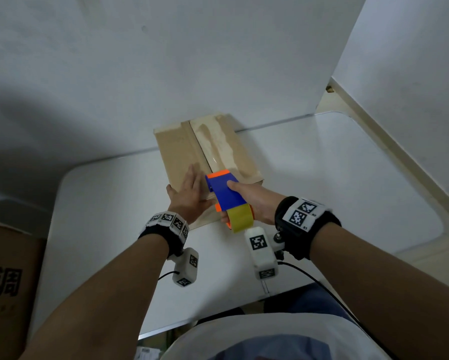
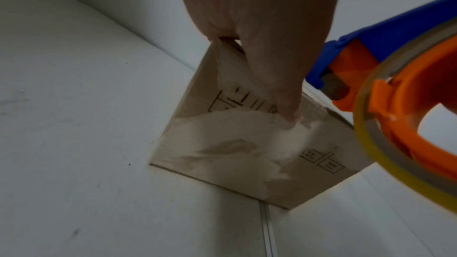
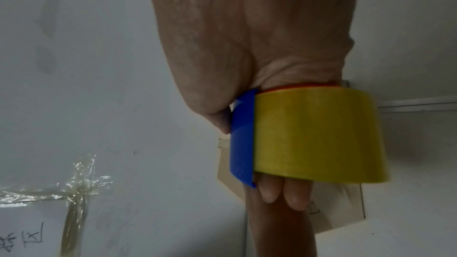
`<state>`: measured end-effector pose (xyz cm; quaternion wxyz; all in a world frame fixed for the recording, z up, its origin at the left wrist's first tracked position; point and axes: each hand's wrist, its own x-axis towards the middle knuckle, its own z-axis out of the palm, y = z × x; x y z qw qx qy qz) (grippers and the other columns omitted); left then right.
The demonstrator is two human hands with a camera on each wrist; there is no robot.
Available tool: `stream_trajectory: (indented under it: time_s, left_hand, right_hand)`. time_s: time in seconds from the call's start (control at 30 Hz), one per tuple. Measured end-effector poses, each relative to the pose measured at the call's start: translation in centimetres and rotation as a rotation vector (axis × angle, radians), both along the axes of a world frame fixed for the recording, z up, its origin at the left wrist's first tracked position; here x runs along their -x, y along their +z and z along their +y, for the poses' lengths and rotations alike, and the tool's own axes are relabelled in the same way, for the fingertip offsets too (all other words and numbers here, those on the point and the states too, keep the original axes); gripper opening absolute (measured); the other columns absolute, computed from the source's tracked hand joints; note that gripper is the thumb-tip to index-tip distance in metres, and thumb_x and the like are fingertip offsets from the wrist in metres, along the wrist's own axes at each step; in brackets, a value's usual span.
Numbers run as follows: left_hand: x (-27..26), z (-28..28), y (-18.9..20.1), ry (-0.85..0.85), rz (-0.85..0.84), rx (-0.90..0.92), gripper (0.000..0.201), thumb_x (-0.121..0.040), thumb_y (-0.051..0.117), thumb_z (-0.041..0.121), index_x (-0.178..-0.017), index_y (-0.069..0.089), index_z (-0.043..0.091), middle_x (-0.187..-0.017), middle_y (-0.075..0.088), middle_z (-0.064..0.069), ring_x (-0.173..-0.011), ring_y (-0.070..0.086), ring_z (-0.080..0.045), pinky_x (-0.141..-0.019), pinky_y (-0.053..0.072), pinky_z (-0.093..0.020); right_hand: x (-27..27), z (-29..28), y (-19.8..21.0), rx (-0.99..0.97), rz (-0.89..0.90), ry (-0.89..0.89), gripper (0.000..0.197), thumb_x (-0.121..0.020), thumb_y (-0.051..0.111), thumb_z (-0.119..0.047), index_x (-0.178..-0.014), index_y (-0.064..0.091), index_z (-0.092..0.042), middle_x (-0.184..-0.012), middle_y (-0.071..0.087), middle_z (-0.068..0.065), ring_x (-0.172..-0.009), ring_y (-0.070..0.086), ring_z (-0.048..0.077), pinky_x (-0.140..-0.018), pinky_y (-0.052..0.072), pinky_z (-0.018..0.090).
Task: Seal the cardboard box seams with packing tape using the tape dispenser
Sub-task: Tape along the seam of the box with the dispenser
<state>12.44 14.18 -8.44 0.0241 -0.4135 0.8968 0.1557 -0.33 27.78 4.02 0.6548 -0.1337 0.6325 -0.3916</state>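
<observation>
Frame centre: left hand (image 1: 189, 196) flat, fingers straight, on brown cardboard box (image 1: 178, 154); right hand (image 1: 254, 202) gripping blue-orange plastic tape dispenser (image 1: 224, 192).

The cardboard box (image 1: 178, 154) is plain tan-brown, with paler, whitish torn patches on its right flap and on its side, and thin black printed squares and characters on the side seen from the left wrist. The tape dispenser (image 1: 224, 190) has a bright blue body with orange parts at its front edge and around its hub. The tape roll (image 1: 240, 219) on it is translucent yellow. The counter (image 1: 348, 178) is white with a faint grey cast. The wristbands (image 1: 300, 224) are black, carrying white tags printed with black square-block patterns. A larger carton (image 1: 8, 289) at the left is brown with black characters.
</observation>
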Motion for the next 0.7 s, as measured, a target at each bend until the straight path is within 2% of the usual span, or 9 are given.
stream_trajectory:
  time_s: [0.13, 0.23, 0.37, 0.43, 0.5, 0.53, 0.63, 0.7]
  left_hand:
    - [0.2, 0.1, 0.0, 0.032, 0.052, -0.025, 0.079, -0.086, 0.056, 0.054, -0.148, 0.013, 0.031, -0.160, -0.014, 0.006, -0.148, 0.006, -0.012, -0.107, 0.013, -0.068]
    - [0.6, 0.1, 0.1, 0.046, 0.050, -0.023, 0.072, -0.086, 0.056, 0.052, -0.145, 0.019, 0.034, -0.160, -0.013, 0.006, -0.148, 0.007, -0.014, -0.107, 0.012, -0.068]
    - [1.7, -0.3, 0.1, 0.066, 0.079, -0.046, 0.065, -0.084, 0.054, 0.058, -0.140, 0.026, 0.039, -0.160, -0.010, 0.007, -0.148, 0.002, -0.012, -0.106, 0.011, -0.069]
    - [2.0, -0.5, 0.3, 0.069, 0.071, -0.056, 0.064, -0.084, 0.054, 0.058, -0.139, 0.027, 0.038, -0.160, -0.010, 0.005, -0.148, 0.008, -0.014, -0.107, 0.010, -0.068]
    - [2.2, -0.8, 0.5, 0.071, 0.053, -0.049, 0.065, -0.084, 0.054, 0.057, -0.139, 0.029, 0.033, -0.161, -0.009, 0.002, -0.146, 0.017, -0.017, -0.108, 0.011, -0.066]
    - [2.4, -0.9, 0.7, 0.076, 0.044, -0.044, 0.066, -0.085, 0.055, 0.056, -0.140, 0.030, 0.030, -0.161, -0.009, 0.001, -0.145, 0.021, -0.018, -0.108, 0.012, -0.065]
    - [3.5, -1.5, 1.3, 0.115, 0.020, -0.055, 0.069, -0.086, 0.055, 0.053, -0.143, 0.030, 0.024, -0.161, -0.008, -0.002, -0.145, 0.021, -0.018, -0.110, 0.010, -0.064]
    - [4.2, -1.8, 1.4, 0.134, -0.015, -0.064, 0.070, -0.087, 0.055, 0.052, -0.144, 0.029, 0.023, -0.161, -0.007, -0.002, -0.147, 0.016, -0.017, -0.111, 0.012, -0.064]
  right_hand:
    - [0.0, 0.2, -0.6, 0.016, 0.000, 0.019, 0.044, -0.101, 0.037, -0.041, -0.105, 0.058, -0.002, -0.082, 0.068, 0.017, -0.065, 0.068, 0.025, -0.066, 0.057, 0.033]
    - [0.2, 0.3, -0.7, 0.040, -0.002, 0.016, 0.044, -0.102, 0.036, -0.040, -0.104, 0.058, -0.002, -0.084, 0.067, 0.017, -0.065, 0.067, 0.025, -0.061, 0.058, 0.030]
    - [0.7, 0.3, -0.7, 0.050, 0.018, -0.003, 0.049, -0.102, 0.036, -0.041, -0.119, 0.054, 0.001, -0.091, 0.067, 0.020, -0.068, 0.067, 0.025, -0.061, 0.058, 0.030]
    - [1.0, 0.3, -0.7, 0.056, 0.033, -0.016, 0.050, -0.102, 0.036, -0.041, -0.120, 0.054, 0.001, -0.098, 0.068, 0.023, -0.069, 0.068, 0.026, -0.066, 0.058, 0.032]
    - [1.4, 0.5, -0.7, 0.062, 0.036, -0.028, 0.049, -0.101, 0.037, -0.040, -0.120, 0.054, 0.002, -0.108, 0.067, 0.027, -0.072, 0.068, 0.028, -0.073, 0.057, 0.037]
    - [1.6, 0.9, -0.8, 0.054, 0.024, -0.033, 0.050, -0.101, 0.037, -0.040, -0.121, 0.054, 0.003, -0.108, 0.066, 0.028, -0.073, 0.068, 0.029, -0.073, 0.057, 0.038]
    - [1.9, 2.7, -1.4, 0.017, 0.006, 0.002, 0.056, -0.101, 0.038, -0.040, -0.126, 0.051, 0.009, -0.093, 0.067, 0.024, -0.070, 0.068, 0.028, -0.057, 0.057, 0.029]
    - [2.0, 3.8, -1.9, -0.003, 0.004, 0.025, 0.057, -0.101, 0.038, -0.040, -0.127, 0.049, 0.010, -0.085, 0.068, 0.020, -0.066, 0.068, 0.025, -0.052, 0.055, 0.025]
